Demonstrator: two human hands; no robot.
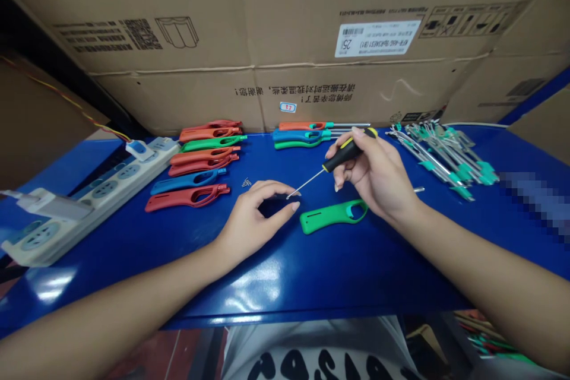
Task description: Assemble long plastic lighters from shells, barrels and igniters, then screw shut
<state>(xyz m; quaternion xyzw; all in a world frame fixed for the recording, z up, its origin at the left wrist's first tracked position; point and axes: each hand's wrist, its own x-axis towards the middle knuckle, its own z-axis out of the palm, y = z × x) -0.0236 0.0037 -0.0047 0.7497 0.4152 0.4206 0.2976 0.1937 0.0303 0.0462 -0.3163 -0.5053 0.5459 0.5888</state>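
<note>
My right hand (378,172) grips a screwdriver (345,154) by its black and yellow handle, its shaft slanting down to the left. The tip reaches between the curled index finger and thumb of my left hand (253,214). Anything small pinched there is too hard to make out. Just below my right hand lies a green lighter (327,218), flat on the blue table, with its metal tube partly hidden behind that hand. Several small screws (246,182) rest in a pile beyond my left hand.
Several red, orange, green and blue lighter shells (196,160) are lined up on the left. Assembled lighters (303,134) sit at the back. Metal lighter tubes with green parts (445,157) are heaped on the right. A white power strip (102,196) flanks the left; a cardboard box (249,24) backs the table.
</note>
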